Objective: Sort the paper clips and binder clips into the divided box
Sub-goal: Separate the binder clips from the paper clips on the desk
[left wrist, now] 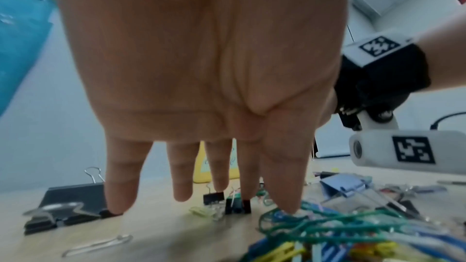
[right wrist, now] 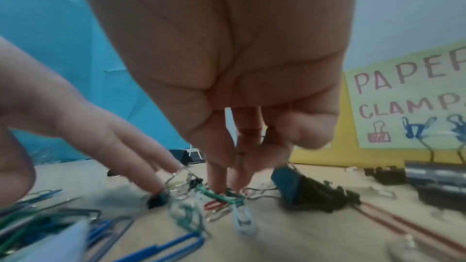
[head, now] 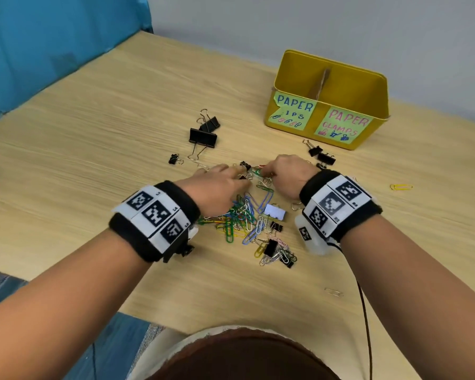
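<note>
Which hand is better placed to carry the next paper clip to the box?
Right hand: its fingertips already pinch a green paper clip, and the yellow box sits on its side. Left hand lies open, fingers straight, holding nothing.

A pile of paper clips point(head: 247, 218) is spread on the desk point(head: 93, 149). The divided box point(head: 327, 100) is set behind it, to the right. Two big binder clips point(head: 205, 133) are laid behind the pile, to the left. One paper clip point(head: 401, 187) is left far right.
</note>
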Tool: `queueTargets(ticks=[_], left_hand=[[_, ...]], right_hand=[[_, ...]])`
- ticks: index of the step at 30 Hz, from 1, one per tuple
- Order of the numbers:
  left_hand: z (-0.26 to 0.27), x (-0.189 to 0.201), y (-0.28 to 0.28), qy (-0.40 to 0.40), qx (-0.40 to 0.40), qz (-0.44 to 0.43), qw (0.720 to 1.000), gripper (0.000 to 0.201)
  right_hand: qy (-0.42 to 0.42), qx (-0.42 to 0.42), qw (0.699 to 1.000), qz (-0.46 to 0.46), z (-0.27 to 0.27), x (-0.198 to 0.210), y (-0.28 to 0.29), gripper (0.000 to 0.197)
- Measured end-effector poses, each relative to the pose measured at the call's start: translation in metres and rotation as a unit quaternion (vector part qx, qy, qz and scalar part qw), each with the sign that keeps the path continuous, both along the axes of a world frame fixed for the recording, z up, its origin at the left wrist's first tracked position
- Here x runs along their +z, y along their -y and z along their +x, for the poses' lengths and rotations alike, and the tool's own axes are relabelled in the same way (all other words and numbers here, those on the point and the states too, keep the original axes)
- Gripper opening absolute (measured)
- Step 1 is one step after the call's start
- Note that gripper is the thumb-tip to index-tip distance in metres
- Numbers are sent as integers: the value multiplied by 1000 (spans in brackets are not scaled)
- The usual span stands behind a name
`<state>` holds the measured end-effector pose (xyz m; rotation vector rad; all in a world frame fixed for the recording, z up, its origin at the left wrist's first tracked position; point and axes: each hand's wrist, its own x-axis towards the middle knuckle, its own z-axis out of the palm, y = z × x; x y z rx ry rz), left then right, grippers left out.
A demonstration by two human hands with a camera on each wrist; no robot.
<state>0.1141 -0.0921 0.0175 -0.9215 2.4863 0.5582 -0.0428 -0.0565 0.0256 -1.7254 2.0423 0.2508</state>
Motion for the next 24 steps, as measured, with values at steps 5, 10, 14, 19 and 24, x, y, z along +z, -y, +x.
queueTargets(ticks=[5,10,14,19,24], left_hand=[[-20,-3,13,46,0,-46,998,72],[-30,-3,29,62,12,-15,998,78],[-27,0,37,46,59,-43,996,76],[-17,1,24,85,12,-32,996,71],[5,7,-7,90,-18,0,996,65]], right_hand=[[-87,4,992,-91,-4,-2,2,39],[-70,48,995,61,-17,-10,-11,64],[-119,14,989,83,-25,3,-15,44],[-98,5,995,15,-9,9,1,48],[-72,47,995,58,3,1,0,64]])
